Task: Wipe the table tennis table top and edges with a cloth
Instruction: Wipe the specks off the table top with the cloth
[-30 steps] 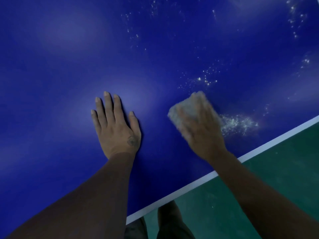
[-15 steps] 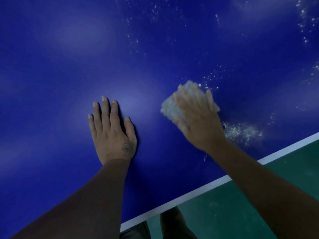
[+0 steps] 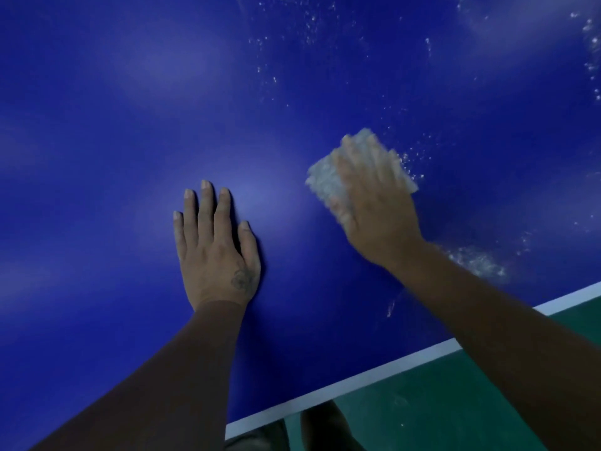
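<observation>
The blue table tennis table top [image 3: 130,109] fills most of the view. Its white edge line [image 3: 341,388] runs diagonally at the lower right. My right hand [image 3: 377,209] presses a pale, fuzzy cloth [image 3: 325,180] flat on the table with straight fingers; the hand is blurred by motion and covers most of the cloth. My left hand [image 3: 214,252] rests flat on the table to the left of it, fingers straight. White dust specks [image 3: 478,262] lie right of my right wrist, and more are scattered above the cloth.
Beyond the table's edge at the lower right is a green floor [image 3: 439,402]. A dark foot or shoe [image 3: 325,424] shows just under the edge.
My right hand has pushed the cloth away from the table's edge, up and slightly left, over the dusty area. My left hand has stayed flat in place.
</observation>
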